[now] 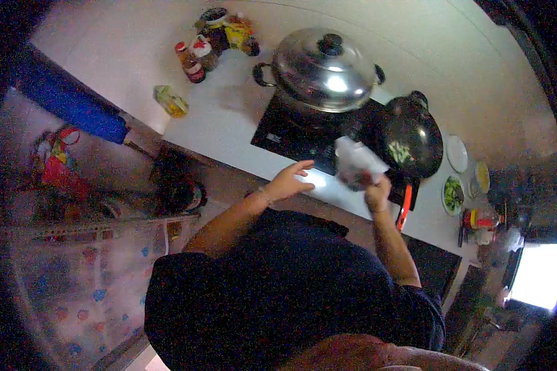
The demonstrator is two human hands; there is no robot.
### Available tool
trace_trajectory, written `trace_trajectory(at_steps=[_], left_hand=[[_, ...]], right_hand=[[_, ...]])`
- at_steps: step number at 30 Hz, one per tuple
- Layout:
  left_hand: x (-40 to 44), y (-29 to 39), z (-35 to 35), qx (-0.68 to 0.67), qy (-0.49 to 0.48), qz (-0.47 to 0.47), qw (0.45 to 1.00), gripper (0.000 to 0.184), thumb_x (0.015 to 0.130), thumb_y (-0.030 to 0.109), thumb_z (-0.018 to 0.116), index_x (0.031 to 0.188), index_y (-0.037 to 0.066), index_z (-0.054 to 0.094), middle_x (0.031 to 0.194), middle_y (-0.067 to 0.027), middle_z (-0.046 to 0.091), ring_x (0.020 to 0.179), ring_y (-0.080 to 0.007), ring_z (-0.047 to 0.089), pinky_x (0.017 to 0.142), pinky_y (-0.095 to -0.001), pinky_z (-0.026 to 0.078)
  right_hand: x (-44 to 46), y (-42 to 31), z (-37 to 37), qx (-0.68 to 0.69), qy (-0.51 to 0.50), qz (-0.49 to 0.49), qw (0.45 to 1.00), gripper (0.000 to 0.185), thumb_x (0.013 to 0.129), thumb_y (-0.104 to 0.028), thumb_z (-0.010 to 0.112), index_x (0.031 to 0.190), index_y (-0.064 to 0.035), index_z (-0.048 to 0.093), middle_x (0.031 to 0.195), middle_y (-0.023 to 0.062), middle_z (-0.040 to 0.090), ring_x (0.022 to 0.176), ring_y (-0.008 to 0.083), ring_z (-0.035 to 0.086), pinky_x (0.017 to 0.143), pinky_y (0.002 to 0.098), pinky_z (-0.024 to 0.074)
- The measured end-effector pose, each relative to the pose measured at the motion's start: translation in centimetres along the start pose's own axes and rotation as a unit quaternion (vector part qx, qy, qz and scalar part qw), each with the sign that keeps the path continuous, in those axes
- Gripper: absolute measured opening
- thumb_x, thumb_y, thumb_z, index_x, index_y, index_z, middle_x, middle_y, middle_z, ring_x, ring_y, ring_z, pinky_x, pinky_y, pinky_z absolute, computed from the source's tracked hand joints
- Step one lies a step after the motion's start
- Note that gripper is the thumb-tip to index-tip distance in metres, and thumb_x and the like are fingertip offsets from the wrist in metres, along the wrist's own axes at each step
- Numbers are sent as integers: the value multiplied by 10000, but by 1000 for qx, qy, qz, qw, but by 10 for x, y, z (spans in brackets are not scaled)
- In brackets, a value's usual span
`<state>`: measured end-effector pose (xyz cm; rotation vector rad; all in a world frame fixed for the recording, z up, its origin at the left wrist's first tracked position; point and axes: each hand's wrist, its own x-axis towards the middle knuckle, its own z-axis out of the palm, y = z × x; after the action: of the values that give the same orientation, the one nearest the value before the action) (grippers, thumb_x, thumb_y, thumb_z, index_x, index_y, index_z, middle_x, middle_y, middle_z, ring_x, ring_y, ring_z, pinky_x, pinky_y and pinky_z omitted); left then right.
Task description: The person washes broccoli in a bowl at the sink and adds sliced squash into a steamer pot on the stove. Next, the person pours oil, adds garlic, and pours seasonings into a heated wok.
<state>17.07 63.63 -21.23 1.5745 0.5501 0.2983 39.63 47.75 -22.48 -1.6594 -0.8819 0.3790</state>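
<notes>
My right hand is closed around a whitish packet, blurred by motion, in front of the black cooktop. What the packet contains cannot be made out. Over the counter's front edge, my left hand is held with thumb and fingers apart and nothing in it. Just right of the packet sits a dark wok with some pale green pieces inside. An orange-red handle sticks out toward me below the wok, close to my right hand.
A large steel pot with a domed lid stands at the back. Bottles and a yellow packet are at the left. On the right are a white plate, a dish of green vegetables and jars.
</notes>
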Motion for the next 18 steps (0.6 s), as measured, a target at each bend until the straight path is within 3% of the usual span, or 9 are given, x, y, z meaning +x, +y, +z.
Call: trace_trajectory(at_steps=[2,3,4,5,9,10,12,15,18], left_hand=[[-1,6,-22,16,-41,-43,998,488,685,186,697,1110,39,509,1038,-100,555,908,-166,533,789,-295,443],[-5,1,-43,85,-53,4,995,503,671,167,703,1113,34,504,1015,-100,564,898,-149,535,773,-288,446],[-10,0,-64,83,-19,-32,996,462,684,148,686,1092,22,511,1002,-92,568,897,-146,536,773,-292,446],[-15,0,-87,83,14,-69,994,421,696,129,670,1071,10,519,989,-84,571,896,-143,538,772,-296,446],[-3,-34,-200,-23,161,-78,984,437,721,132,638,1112,20,477,1012,-90,557,913,-169,534,802,-311,436],[5,-40,-231,-20,206,-69,976,445,727,136,632,1125,24,466,1018,-94,553,919,-177,532,810,-315,433],[27,-56,-291,17,289,-54,956,460,739,143,620,1149,31,444,1028,-104,546,930,-191,529,826,-321,427],[61,-87,-378,163,339,-52,925,484,756,155,603,1186,42,412,1044,-118,535,946,-213,525,851,-331,417],[86,-113,-440,520,171,-103,831,507,774,167,585,1223,53,379,1060,-131,524,963,-235,520,875,-342,408]], right_hand=[[-13,-35,65,42,-94,-22,994,291,682,96,470,927,2,597,895,62,602,809,152,555,729,297,453],[-10,-42,96,5,-139,-71,988,242,721,64,481,929,7,592,900,82,601,827,161,554,739,291,444],[-3,-36,134,10,-150,-74,986,181,773,-12,518,940,10,586,910,101,597,831,164,557,752,283,438],[8,-33,161,-14,-226,-53,972,299,782,-91,578,1065,-10,528,990,122,572,913,190,545,807,304,425],[32,-102,230,-102,-196,-41,974,628,740,-103,635,1279,-92,315,1131,135,499,1056,230,473,897,354,375],[34,-107,240,-76,-172,-35,982,643,718,-116,654,1274,-97,332,1068,146,522,916,245,535,824,331,428],[27,-109,241,-44,-209,69,974,593,744,-101,628,1261,-86,338,1064,138,535,893,208,551,810,324,435],[-2,-100,234,-33,-173,125,976,539,765,-87,599,1245,-93,354,990,120,569,770,171,575,714,300,469],[-41,-91,212,-26,-120,179,976,488,773,-127,586,1221,-94,396,971,126,576,748,177,575,671,299,474]])
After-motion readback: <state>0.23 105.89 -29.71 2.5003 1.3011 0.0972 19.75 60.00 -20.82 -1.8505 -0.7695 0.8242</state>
